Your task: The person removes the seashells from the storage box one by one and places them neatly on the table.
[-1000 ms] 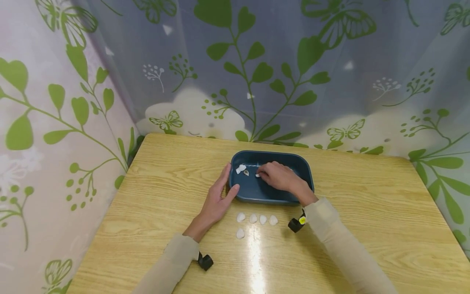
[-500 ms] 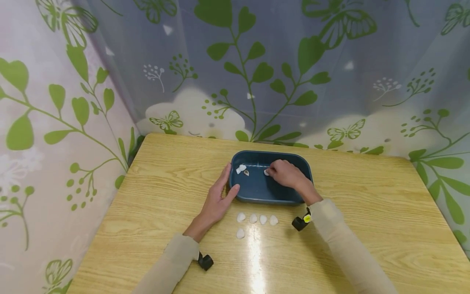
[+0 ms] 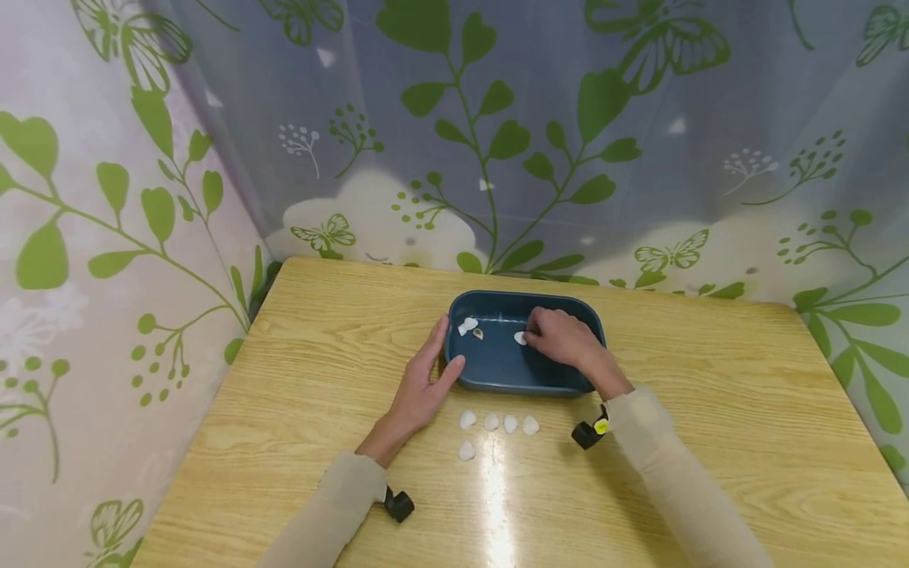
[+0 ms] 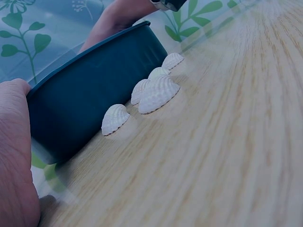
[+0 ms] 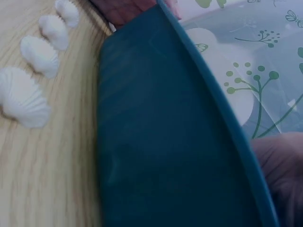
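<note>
A dark blue rectangular basin [image 3: 497, 380] stands on the table. My left hand [image 3: 420, 386] rests against its left end, fingers extended along the wall and thumb by the near corner of the rim. My right hand [image 3: 564, 341] reaches inside with curled fingers, its fingertips at the edge of a small white seashell [image 3: 521, 338]. The basin wall hides those fingertips in the right wrist view. Toward the basin's left end lie white shells [image 3: 467, 325] and a brownish shell [image 3: 478, 334].
In front of the basin, several white ribbed shells form a row on the wooden table [image 3: 341, 331], including the rightmost shell [image 3: 530, 425]. A single shell [image 3: 466, 450] sits nearer than the row. A leaf-patterned curtain [image 3: 525, 197] hangs behind the table.
My right hand has moved to the right inside the basin, and the small white shell has shifted right with it. My left hand has stayed at the basin's left end.
</note>
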Demonstrator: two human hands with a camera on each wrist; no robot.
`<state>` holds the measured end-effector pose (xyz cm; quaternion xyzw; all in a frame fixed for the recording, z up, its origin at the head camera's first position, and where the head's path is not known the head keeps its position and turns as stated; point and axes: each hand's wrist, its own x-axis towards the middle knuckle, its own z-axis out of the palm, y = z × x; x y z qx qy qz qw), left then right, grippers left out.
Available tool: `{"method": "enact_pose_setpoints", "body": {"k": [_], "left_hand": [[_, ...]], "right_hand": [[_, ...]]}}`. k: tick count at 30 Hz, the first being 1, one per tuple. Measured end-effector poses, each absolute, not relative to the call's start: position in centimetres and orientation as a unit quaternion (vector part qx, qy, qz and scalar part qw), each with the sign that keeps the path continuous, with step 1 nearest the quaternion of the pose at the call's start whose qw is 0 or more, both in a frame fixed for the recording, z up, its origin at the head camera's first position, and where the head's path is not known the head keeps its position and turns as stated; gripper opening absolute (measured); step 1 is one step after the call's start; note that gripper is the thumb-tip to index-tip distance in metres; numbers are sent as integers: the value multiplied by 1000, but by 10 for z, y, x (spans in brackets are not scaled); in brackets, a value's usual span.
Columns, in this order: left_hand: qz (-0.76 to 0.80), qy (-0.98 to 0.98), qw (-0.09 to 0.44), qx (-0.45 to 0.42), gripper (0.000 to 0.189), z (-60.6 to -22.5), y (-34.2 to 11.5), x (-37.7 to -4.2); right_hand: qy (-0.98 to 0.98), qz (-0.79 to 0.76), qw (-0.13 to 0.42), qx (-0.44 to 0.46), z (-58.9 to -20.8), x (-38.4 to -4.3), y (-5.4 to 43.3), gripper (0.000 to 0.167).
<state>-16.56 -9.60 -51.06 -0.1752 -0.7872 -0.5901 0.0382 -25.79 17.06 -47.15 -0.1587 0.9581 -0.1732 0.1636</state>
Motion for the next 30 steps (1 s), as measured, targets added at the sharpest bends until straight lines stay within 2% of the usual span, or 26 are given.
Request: {"method": "enact_pose_setpoints", "body": {"k": [1,3,8,14,30], "left_hand": [[-591,-787,39,-175,67,-511,-96,-166],[-589,-788,40,-176,67,-515,-96,-168],[-583,-793,41,-173,69,-540,-96,-179],[-580,-793,51,-179,70,-551,-97,-183],[-572,-797,56,-188,70,-550,-98,-182]], "right_hand": [[956,-174,157,-175,-472,-258,171,20],[951,-177,147,-206,-473,-257,173,33],[938,-186,139,-256,-476,-255,176,27],[939,-181,135,-258,-478,-255,178,26],[940,-187,129,-254,-480,-251,183,26]]}}
